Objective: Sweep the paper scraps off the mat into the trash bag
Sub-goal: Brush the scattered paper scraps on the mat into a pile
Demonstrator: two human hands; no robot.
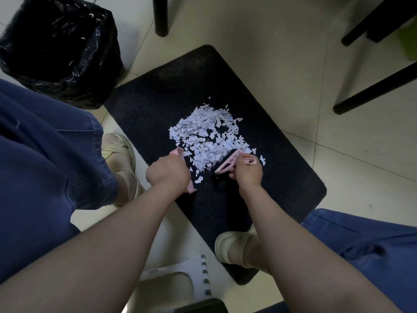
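A pile of white paper scraps (pixel 209 134) lies in the middle of a dark mat (pixel 282 177) on the tiled floor. My left hand (pixel 168 171) grips a small pink dustpan (pixel 180 153) at the pile's left near edge. My right hand (pixel 247 171) holds a pink hand brush (pixel 228 162) with dark bristles at the pile's right near edge. A few loose scraps lie between the two tools. A black trash bag (pixel 61 48), open at the top with scraps inside, stands at the upper left, beside the mat's far left corner.
My knees in blue trousers frame the view left and right. One sandalled foot (pixel 120 154) is beside the mat's left edge, the other (pixel 234 247) on its near corner. Black furniture legs (pixel 160 16) stand at the top and right. A white stool (pixel 180 281) is below me.
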